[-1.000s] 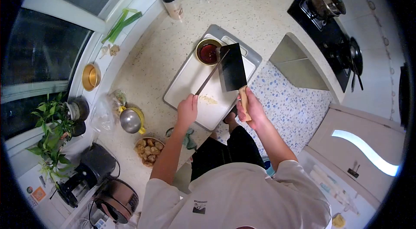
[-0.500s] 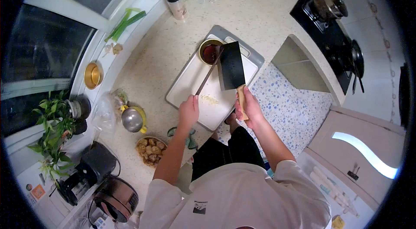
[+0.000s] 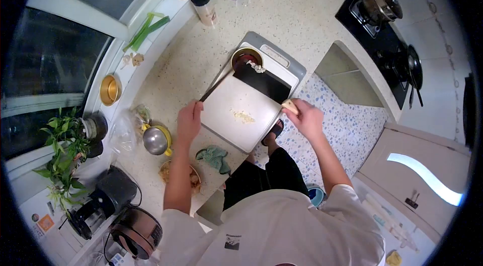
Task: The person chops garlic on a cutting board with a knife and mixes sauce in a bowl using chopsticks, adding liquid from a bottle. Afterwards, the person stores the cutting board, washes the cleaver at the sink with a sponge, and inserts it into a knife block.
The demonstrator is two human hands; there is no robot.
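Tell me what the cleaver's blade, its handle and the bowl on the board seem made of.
Cleaver blade: probably steel, smooth and dark, judging by its flat, straight-edged sheet. Handle: likely wood, matte, from its pale tan colour. Bowl: apparently metal, fairly shiny, given its thin, gold-toned rim.

The counter (image 3: 171,69) bears a cutting board (image 3: 221,115) and cloth (image 3: 215,158).
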